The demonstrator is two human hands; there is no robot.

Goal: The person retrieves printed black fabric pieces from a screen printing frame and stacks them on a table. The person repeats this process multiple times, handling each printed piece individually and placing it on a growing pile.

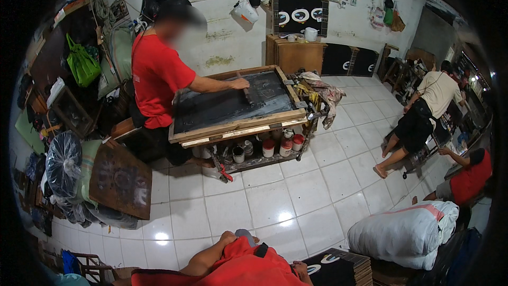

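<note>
Along the lower edge, my left hand [228,237] rests near my knee, its fingers curled and whatever they might hold hidden. My right hand [300,269] shows only partly, by my red shirt and beside a stack of black printed panels [330,267]; its fingers are unclear. Across the floor, a co-worker in red [159,74] grips a squeegee [244,91] on a dark, wood-framed screen [217,114]. The screen lies on a wheeled cart, with paint cans [268,147] on the lower shelf and stained rags [323,92] at its end.
Two people [428,100] [471,177] work at the right. A large white sack [399,233] lies at lower right. Bags, frames and bundles [74,164] crowd the left. Along the back wall stand a wooden cabinet [293,55] and printed boards [349,61]; the tiled floor [227,206] runs between.
</note>
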